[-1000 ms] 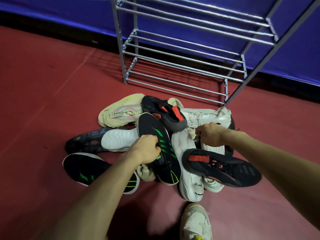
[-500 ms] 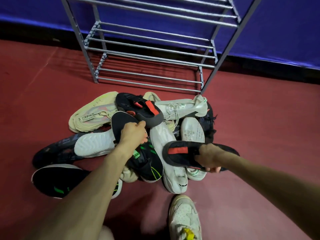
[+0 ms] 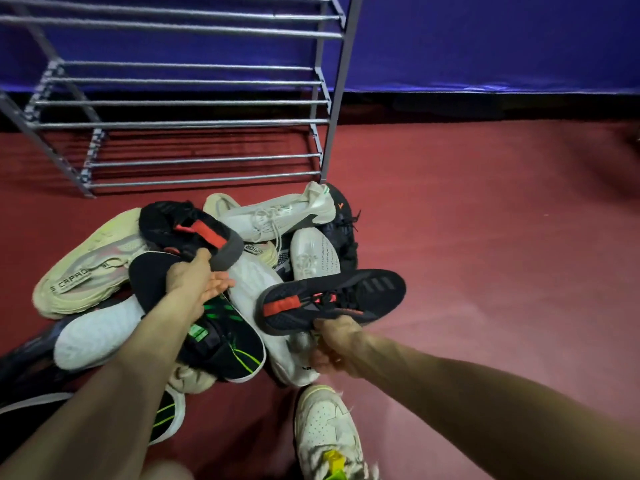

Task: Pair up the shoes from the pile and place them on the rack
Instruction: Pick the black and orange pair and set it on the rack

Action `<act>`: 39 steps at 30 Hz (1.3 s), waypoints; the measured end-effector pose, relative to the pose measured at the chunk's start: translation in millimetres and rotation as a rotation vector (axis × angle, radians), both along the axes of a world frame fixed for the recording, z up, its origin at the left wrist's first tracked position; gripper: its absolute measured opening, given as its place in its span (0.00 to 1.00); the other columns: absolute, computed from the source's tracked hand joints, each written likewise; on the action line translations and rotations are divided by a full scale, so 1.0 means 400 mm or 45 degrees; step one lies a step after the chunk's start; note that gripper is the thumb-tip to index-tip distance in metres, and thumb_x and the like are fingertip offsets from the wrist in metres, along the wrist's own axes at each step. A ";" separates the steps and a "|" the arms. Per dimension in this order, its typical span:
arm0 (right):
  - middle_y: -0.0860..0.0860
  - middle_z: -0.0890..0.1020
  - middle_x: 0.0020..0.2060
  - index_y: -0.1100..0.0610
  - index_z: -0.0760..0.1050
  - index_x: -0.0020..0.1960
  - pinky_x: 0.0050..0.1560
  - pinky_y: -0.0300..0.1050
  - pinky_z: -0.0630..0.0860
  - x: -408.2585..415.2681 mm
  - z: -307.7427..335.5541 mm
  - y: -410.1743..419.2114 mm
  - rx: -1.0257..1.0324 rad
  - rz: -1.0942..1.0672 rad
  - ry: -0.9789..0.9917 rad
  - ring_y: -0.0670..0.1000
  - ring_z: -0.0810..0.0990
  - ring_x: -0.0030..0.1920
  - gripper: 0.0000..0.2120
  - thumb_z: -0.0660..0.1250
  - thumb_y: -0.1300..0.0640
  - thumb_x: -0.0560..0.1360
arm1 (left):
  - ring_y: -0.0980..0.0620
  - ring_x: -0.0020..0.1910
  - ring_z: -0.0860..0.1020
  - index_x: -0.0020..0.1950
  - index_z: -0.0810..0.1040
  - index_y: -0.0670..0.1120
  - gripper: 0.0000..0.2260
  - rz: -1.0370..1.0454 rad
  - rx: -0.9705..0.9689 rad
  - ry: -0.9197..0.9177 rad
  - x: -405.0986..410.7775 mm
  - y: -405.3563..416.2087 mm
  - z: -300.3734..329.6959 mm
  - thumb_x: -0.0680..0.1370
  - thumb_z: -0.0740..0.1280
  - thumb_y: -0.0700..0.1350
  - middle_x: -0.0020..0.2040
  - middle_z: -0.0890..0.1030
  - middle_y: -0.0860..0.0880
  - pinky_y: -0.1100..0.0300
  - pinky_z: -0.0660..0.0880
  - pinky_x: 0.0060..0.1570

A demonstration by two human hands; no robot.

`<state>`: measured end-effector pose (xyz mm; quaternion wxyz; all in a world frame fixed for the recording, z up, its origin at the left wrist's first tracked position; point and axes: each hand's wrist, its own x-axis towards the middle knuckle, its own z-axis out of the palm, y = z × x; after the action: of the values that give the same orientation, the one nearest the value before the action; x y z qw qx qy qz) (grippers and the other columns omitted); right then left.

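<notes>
Right hand (image 3: 334, 344) grips a knit black shoe (image 3: 332, 301), red-strapped, off the pile.

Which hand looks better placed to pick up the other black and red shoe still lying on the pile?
The left hand. Its fingers already touch the black and red shoe on the pile, while the right hand is busy holding the matching shoe.

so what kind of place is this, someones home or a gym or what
Probably a sports hall or a staged recording space, not a home: bare red floor, blue padded wall, and only a metal shoe rack beside a shoe pile.
</notes>
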<state>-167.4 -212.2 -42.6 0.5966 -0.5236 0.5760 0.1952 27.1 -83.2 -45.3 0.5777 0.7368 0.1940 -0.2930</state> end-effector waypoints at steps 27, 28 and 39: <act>0.60 0.84 0.38 0.61 0.74 0.42 0.33 0.45 0.80 0.132 0.019 -0.051 -0.680 1.093 0.056 0.55 0.84 0.33 0.10 0.58 0.58 0.77 | 0.49 0.18 0.78 0.39 0.77 0.38 0.25 -0.756 0.623 -0.235 -0.044 0.119 0.026 0.79 0.56 0.58 0.28 0.81 0.44 0.61 0.76 0.30; 0.62 0.84 0.44 0.61 0.73 0.42 0.39 0.48 0.78 0.126 0.021 -0.046 -0.786 1.112 0.024 0.61 0.84 0.42 0.09 0.58 0.58 0.77 | 0.51 0.17 0.76 0.40 0.76 0.37 0.24 -0.732 0.568 -0.212 -0.045 0.118 0.024 0.80 0.57 0.57 0.26 0.79 0.45 0.63 0.73 0.26; 0.58 0.75 0.35 0.60 0.71 0.41 0.39 0.47 0.65 0.195 0.099 -0.072 -1.246 0.599 -0.286 0.60 0.70 0.35 0.11 0.56 0.56 0.76 | 0.38 0.37 0.83 0.40 0.78 0.37 0.24 -0.463 0.523 -0.556 -0.017 0.051 0.036 0.79 0.55 0.56 0.38 0.84 0.39 0.46 0.80 0.46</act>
<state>-89.2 -241.2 -2.8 0.2818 -0.8718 0.3998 -0.0241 20.5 -62.7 -31.0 0.3837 0.9054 -0.0136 -0.1814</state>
